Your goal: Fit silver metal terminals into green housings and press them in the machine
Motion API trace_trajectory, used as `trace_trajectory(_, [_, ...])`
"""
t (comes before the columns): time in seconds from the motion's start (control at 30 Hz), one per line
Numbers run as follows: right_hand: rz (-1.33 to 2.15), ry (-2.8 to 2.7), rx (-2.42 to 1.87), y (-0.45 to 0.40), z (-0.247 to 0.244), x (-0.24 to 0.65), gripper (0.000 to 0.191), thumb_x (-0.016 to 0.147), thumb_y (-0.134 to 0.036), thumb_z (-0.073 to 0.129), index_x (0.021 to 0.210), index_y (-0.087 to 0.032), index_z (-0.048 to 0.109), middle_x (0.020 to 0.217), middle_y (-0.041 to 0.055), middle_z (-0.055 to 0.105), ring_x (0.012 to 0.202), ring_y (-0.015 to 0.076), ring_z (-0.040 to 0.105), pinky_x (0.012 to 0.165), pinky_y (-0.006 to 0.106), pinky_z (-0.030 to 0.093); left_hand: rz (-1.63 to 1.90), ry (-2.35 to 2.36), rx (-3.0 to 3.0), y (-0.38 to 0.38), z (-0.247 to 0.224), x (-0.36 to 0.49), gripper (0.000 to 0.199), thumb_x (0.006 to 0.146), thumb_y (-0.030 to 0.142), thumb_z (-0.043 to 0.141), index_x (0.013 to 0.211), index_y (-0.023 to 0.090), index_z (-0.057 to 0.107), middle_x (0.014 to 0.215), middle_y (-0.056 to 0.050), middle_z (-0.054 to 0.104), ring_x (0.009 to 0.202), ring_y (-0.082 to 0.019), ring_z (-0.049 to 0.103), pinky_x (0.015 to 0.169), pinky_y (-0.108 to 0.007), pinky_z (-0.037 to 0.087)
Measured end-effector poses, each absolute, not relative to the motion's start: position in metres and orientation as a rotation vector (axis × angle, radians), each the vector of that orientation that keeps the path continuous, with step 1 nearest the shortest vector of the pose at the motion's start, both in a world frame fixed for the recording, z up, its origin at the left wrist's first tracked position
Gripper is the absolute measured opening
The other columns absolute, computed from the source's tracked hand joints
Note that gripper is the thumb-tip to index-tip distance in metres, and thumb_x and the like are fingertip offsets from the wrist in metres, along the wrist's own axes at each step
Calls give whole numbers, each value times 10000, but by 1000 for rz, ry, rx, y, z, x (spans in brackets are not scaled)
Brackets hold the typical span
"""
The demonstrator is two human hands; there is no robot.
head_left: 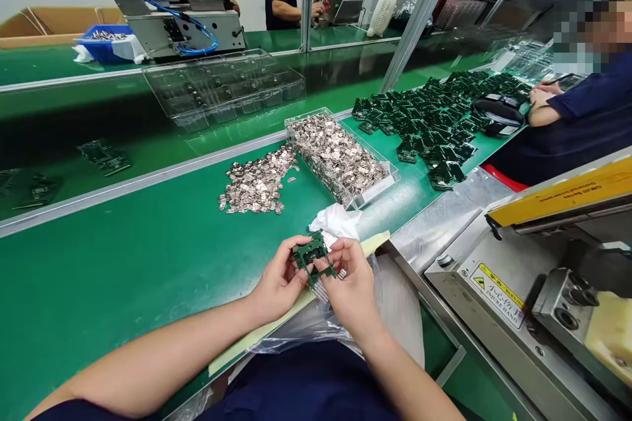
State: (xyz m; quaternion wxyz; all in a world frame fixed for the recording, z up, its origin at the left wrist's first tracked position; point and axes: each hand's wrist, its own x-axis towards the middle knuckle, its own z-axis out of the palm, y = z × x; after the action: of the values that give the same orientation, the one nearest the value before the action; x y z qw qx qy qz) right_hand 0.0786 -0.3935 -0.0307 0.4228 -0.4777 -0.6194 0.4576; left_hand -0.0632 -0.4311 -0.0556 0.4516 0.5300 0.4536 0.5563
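Note:
Between both hands, over the bench's front edge, is a small green plastic frame (304, 251) with openings in its middle. My left hand (279, 279) grips its left side, thumb below and fingers above. My right hand (351, 283) is closed on its right side, with the fingertips bent over it. Rows of small silvery metal pieces (322, 292) show beside and under the frame; whether they are fixed to it I cannot tell. Just behind the hands lies a crumpled white cloth (336, 220).
A clear tray (378, 195) full of small metal pieces stands ahead, a loose metal heap (257, 181) to its left. Many green frames (429, 115) are piled at right. A press machine (494, 283) with a hand-injury warning is close right. Co-workers sit at right and behind.

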Motion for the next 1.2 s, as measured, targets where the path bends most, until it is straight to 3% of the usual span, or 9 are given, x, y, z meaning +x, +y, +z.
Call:
trace_trajectory(0.23, [1164,-1482,-1152,-399,-35,77,203,823,-264,648,979,-222,526,815,2,575,696,156,587,625,267,521,1361,1264,1261,-435,-64,-64,352,895,341,571,1223,257,476,880,-32,588,697,-152,565,633,-274,509])
trace_trajectory(0.37, [1362,-1369,-1121,-401,-33,79,214,830,-290,653,997,-221,539,921,28,556,689,156,605,564,264,548,1371,1257,1160,-438,-60,-60,358,879,352,596,1205,260,478,896,-35,598,649,-143,581,607,-280,530])
trace_trajectory(0.53, [1522,-1218,-1052,-400,-29,81,197,798,-303,694,891,-208,548,834,12,582,657,152,610,581,265,559,1396,1193,1097,-439,-49,-52,297,900,345,566,1168,275,460,856,-9,608,602,-125,603,584,-266,550])
trace_trajectory(0.87, [1707,-987,-962,-408,-24,86,255,699,-239,770,787,-203,533,748,-26,536,568,132,557,476,263,553,1439,1186,1101,-449,-39,-38,281,901,314,574,1148,245,458,839,3,610,586,-104,606,560,-249,559])
trace_trajectory(1.2, [1723,-875,-912,-418,-23,105,259,678,-209,790,741,-193,539,718,-31,540,538,127,557,426,238,516,1432,1107,1119,-451,-37,-20,297,898,263,582,1164,242,450,821,4,613,610,-92,621,575,-218,575])
